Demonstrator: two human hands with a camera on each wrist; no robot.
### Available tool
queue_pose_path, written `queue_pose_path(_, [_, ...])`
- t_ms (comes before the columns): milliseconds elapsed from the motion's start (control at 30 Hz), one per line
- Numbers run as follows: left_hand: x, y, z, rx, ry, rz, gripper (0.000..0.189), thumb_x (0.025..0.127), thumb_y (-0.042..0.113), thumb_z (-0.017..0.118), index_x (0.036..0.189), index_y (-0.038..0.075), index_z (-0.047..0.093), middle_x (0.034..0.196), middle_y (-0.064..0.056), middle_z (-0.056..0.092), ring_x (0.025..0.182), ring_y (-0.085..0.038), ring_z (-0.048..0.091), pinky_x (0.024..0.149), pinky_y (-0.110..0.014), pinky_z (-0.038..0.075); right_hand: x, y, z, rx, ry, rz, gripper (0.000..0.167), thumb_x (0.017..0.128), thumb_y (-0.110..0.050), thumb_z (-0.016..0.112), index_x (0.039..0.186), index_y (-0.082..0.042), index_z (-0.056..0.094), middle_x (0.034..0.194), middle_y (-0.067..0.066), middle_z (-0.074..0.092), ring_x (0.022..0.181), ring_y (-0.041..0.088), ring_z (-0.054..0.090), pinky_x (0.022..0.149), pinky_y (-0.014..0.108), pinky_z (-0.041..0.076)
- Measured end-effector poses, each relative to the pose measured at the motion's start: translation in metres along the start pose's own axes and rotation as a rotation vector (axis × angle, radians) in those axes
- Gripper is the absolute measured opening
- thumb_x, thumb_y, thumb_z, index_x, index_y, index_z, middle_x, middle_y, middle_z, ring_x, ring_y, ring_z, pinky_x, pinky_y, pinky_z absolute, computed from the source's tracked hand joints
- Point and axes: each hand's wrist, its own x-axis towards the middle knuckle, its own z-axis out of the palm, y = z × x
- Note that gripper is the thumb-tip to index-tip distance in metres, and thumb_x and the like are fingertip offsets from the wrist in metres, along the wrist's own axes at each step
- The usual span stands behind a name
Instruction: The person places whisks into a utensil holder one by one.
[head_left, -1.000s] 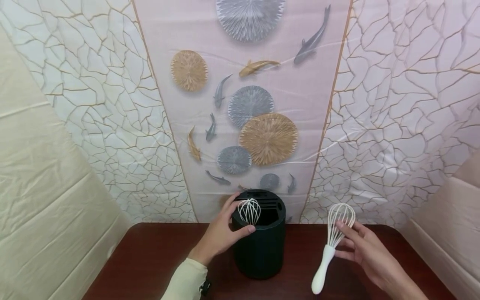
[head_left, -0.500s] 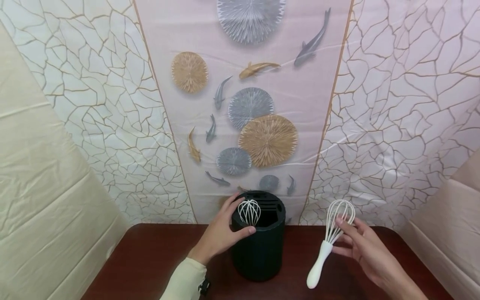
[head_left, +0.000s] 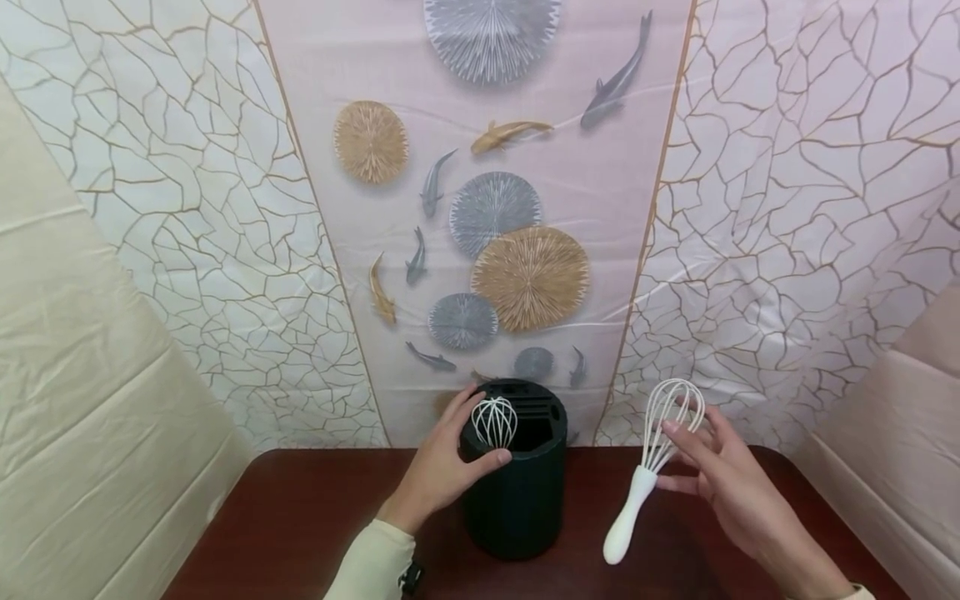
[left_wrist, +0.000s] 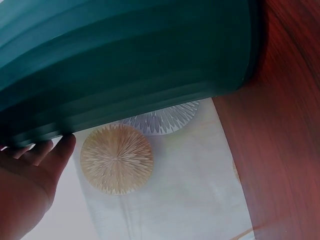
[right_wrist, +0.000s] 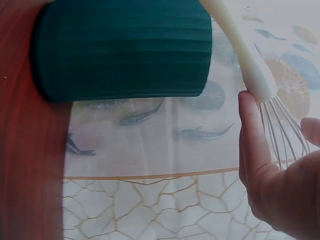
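Note:
A dark green, ribbed utensil holder [head_left: 514,508] stands upright on the table, with slots and a larger opening in its top. The white wire head of a small whisk [head_left: 495,422] sticks up from its left side. My left hand [head_left: 444,467] grips the holder at the rim, thumb in front and fingers around the far left; in the left wrist view fingertips [left_wrist: 66,142] lie along its wall. To the right, my right hand [head_left: 723,471] holds a larger white whisk [head_left: 632,515] by its wires, between thumb and fingers. Its handle tilts down and left, above the table.
The dark red-brown table [head_left: 330,508] ends at a back edge against a patterned cloth backdrop [head_left: 420,200] with printed fish and discs. Cream padded panels [head_left: 97,400] slope in at both sides.
My right hand has raised the larger whisk and carried it left, closer to the holder. My left hand keeps its place on the holder.

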Motion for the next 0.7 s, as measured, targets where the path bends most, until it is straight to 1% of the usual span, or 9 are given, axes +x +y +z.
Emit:
queue_pose_path(33, [0.000, 0.000, 0.000, -0.010, 0.002, -0.001, 0.087, 0.088, 0.059, 0.080, 0.161, 0.027, 0.045, 0.172, 0.013, 0.028, 0.153, -0.020, 0.036, 0.118, -0.059, 0.038, 0.000, -0.002, 0.001, 0.000, 0.003, -0.009, 0.059, 0.111, -0.016, 0.054, 0.161, -0.016, 0.022, 0.124, -0.002, 0.065, 0.108, 0.017, 0.072, 0.081, 0.045, 0.064])
queue_pose_path(133, [0.000, -0.001, 0.001, -0.029, 0.006, -0.003, 0.086, 0.088, 0.057, 0.081, 0.161, 0.028, 0.046, 0.172, 0.013, 0.028, 0.154, -0.020, 0.035, 0.118, -0.060, 0.038, 0.001, -0.008, 0.006, -0.003, 0.012, -0.019, 0.067, 0.111, -0.017, 0.056, 0.165, -0.015, 0.017, 0.128, -0.006, 0.062, 0.109, 0.015, 0.071, 0.080, 0.046, 0.064])
queue_pose_path(200, [0.000, -0.001, 0.002, -0.033, 0.006, -0.006, 0.086, 0.088, 0.058, 0.081, 0.161, 0.028, 0.046, 0.172, 0.013, 0.028, 0.154, -0.019, 0.035, 0.118, -0.060, 0.037, 0.001, -0.011, 0.008, -0.005, 0.018, -0.024, 0.070, 0.111, -0.017, 0.056, 0.167, -0.015, 0.014, 0.132, -0.005, 0.059, 0.109, 0.014, 0.071, 0.080, 0.046, 0.064])
queue_pose_path(267, [0.000, -0.002, 0.002, -0.036, 0.003, -0.011, 0.087, 0.088, 0.059, 0.080, 0.161, 0.029, 0.045, 0.172, 0.014, 0.027, 0.154, -0.019, 0.034, 0.118, -0.060, 0.037, 0.002, -0.014, 0.011, -0.008, 0.021, -0.033, 0.072, 0.111, -0.018, 0.057, 0.168, -0.016, 0.013, 0.139, 0.001, 0.054, 0.109, 0.013, 0.070, 0.080, 0.046, 0.064])
queue_pose_path(367, [0.000, -0.001, 0.003, -0.040, -0.004, -0.019, 0.086, 0.088, 0.058, 0.080, 0.161, 0.029, 0.045, 0.172, 0.015, 0.026, 0.155, -0.019, 0.033, 0.119, -0.061, 0.037, 0.001, -0.017, 0.013, -0.011, 0.024, -0.050, 0.069, 0.111, -0.018, 0.057, 0.167, -0.018, 0.017, 0.144, 0.008, 0.048, 0.109, 0.013, 0.069, 0.080, 0.045, 0.064])
queue_pose_path(433, [0.000, -0.001, 0.003, -0.041, -0.007, -0.020, 0.086, 0.088, 0.057, 0.081, 0.161, 0.030, 0.044, 0.172, 0.015, 0.026, 0.155, -0.020, 0.033, 0.119, -0.061, 0.036, 0.001, -0.020, 0.015, -0.007, 0.027, -0.067, 0.065, 0.111, -0.018, 0.057, 0.165, -0.019, 0.022, 0.145, 0.008, 0.047, 0.111, 0.012, 0.067, 0.079, 0.044, 0.064])
queue_pose_path(500, [0.000, -0.001, 0.003, -0.041, -0.008, -0.024, 0.086, 0.088, 0.057, 0.081, 0.162, 0.030, 0.044, 0.173, 0.015, 0.025, 0.155, -0.020, 0.033, 0.119, -0.061, 0.036, 0.002, -0.022, 0.017, 0.000, 0.034, -0.084, 0.060, 0.110, -0.017, 0.057, 0.162, -0.020, 0.026, 0.143, 0.005, 0.049, 0.111, 0.012, 0.066, 0.078, 0.044, 0.065])
queue_pose_path(700, [0.000, 0.001, 0.002, -0.037, -0.010, -0.036, 0.088, 0.088, 0.058, 0.081, 0.162, 0.030, 0.043, 0.173, 0.015, 0.025, 0.155, -0.019, 0.032, 0.119, -0.061, 0.036, 0.006, -0.033, 0.022, 0.027, 0.055, -0.128, 0.056, 0.110, -0.018, 0.059, 0.158, -0.022, 0.031, 0.141, 0.003, 0.049, 0.110, 0.010, 0.066, 0.075, 0.042, 0.065])
